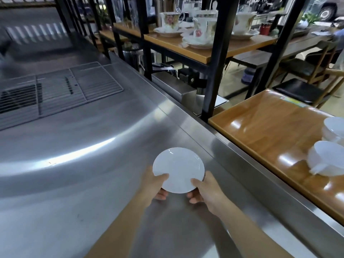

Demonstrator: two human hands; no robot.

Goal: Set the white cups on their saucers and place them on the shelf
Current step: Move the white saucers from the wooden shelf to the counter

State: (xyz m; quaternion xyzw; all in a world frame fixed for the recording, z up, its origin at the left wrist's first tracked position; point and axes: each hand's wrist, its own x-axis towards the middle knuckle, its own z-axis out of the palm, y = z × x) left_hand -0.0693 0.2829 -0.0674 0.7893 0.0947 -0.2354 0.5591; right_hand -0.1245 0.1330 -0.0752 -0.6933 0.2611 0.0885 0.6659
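A plain white saucer [178,169] is held just above the steel counter [93,164], near its right edge. My left hand [155,185] grips the saucer's near-left rim, thumb on top. On the near-right rim sits my right hand [204,190], gripping the same way. White cups [327,158] stand upside down on the low wooden shelf [270,131] at the right, a second stack [335,129] behind them. Both stacks are partly cut off by the frame edge.
A higher wooden shelf [195,47] in a black metal rack [214,62] carries floral cups on saucers [171,23]. A wire grille [61,88] lies in the counter at the left. Chairs and tables stand beyond the rack.
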